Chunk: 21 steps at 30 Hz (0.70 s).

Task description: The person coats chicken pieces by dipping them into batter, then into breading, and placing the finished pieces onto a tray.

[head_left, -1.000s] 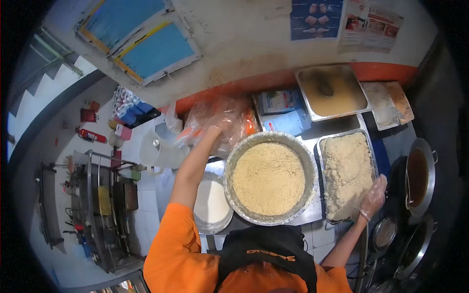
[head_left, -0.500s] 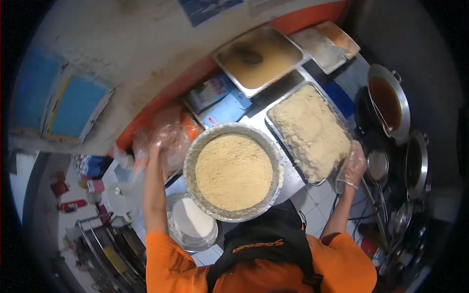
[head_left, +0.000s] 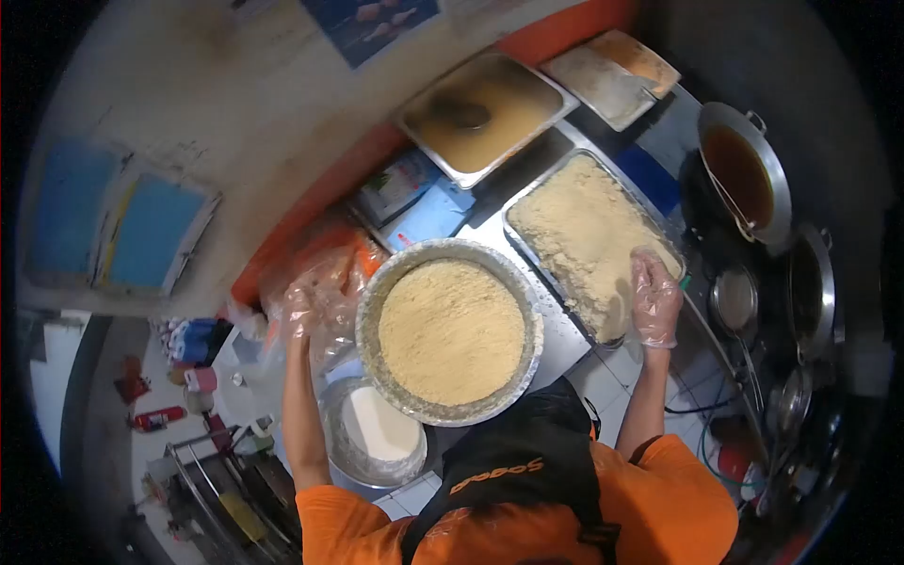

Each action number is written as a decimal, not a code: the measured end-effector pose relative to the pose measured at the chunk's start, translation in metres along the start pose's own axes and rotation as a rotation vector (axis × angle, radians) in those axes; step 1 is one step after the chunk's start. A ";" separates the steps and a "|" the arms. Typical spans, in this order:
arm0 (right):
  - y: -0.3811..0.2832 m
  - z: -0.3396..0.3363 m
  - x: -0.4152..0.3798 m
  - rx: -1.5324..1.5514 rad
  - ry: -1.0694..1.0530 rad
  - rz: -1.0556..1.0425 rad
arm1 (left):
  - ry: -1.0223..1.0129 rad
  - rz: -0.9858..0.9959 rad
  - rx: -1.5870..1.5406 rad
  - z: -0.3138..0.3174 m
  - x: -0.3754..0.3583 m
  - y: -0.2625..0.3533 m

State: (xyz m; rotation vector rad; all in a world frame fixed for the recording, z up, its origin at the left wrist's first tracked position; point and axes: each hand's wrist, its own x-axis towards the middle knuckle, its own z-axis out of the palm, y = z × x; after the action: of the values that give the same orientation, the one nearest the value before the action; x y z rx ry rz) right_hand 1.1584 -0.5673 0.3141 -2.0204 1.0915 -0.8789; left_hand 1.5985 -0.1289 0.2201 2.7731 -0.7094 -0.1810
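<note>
My right hand (head_left: 655, 299), in a clear plastic glove, lies over the right side of a metal tray (head_left: 532, 252) heaped with crumbly, pale yellow flour (head_left: 586, 221). Its fingers stretch out flat onto the flour near the rim. On the other side, my gloved left hand (head_left: 300, 309) is at a clear plastic bag (head_left: 331, 299); its fingers blend into the plastic, and I cannot tell whether they grip it. Between my hands stands a large round metal basin (head_left: 537, 320) holding similar pale yellow flour (head_left: 452, 331).
A smaller bowl (head_left: 411, 463) with white powder sits below the basin. Behind are a tray of yellowish liquid (head_left: 504, 127) with a dark ladle-like shape and blue packets (head_left: 428, 215). Woks (head_left: 744, 179) and strainers (head_left: 734, 299) stand at the right. A wall is at the back left.
My right hand has moved from the tray's outer edge up and inward onto the flour. My left hand has lowered slightly beside the plastic bag. The whole view has shifted a little.
</note>
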 end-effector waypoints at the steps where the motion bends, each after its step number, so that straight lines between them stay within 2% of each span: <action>1: -0.011 0.011 -0.002 0.038 -0.038 -0.036 | 0.087 0.162 -0.081 0.003 -0.002 -0.003; 2: -0.022 0.025 -0.004 0.083 -0.086 -0.081 | 0.181 0.314 -0.154 0.000 -0.011 -0.008; 3: -0.035 0.043 -0.004 0.123 -0.121 -0.115 | 0.195 0.333 -0.148 -0.012 -0.019 -0.009; 5: -0.063 0.078 -0.008 0.275 -0.223 -0.310 | 0.158 0.270 -0.115 -0.042 -0.031 0.002; 6: -0.081 0.096 -0.012 0.319 -0.332 -0.317 | 0.144 0.255 -0.114 -0.060 -0.036 0.008; 9: -0.148 0.149 -0.021 0.426 -0.604 -0.642 | 0.090 0.243 -0.157 -0.110 -0.046 0.028; 10: -0.164 0.176 -0.026 0.338 -0.506 -0.834 | 0.078 0.248 -0.184 -0.122 -0.049 0.035; 12: -0.212 0.210 -0.050 0.198 -0.614 -0.775 | 0.130 0.340 -0.292 -0.138 -0.056 0.042; 13: -0.216 0.232 -0.051 0.208 -0.616 -0.793 | 0.148 0.332 -0.286 -0.149 -0.061 0.051; 15: -0.220 0.279 -0.058 0.407 -0.722 -0.949 | -0.048 0.324 -0.409 -0.182 -0.079 0.082; 16: -0.224 0.287 -0.060 0.422 -0.731 -0.974 | -0.019 0.361 -0.510 -0.194 -0.089 0.092; 17: -0.226 0.292 -0.062 0.306 -0.798 -0.970 | 0.005 0.344 -0.506 -0.208 -0.099 0.091; 18: -0.227 0.298 -0.063 0.184 -0.862 -0.964 | -0.002 0.186 -0.728 -0.219 -0.108 0.088; 19: -0.226 0.312 -0.065 0.191 -0.871 -0.987 | -0.007 0.031 -0.948 -0.227 -0.116 0.083; 21: -0.225 0.342 -0.069 -0.075 -0.765 -0.954 | 0.056 0.027 -0.986 -0.235 -0.122 0.049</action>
State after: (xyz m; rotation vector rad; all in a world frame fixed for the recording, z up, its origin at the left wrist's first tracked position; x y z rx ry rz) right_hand 1.4980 -0.3307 0.2900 -2.6014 -0.3072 -0.3627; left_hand 1.5141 -0.0566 0.4648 1.8170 -0.4558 -0.3352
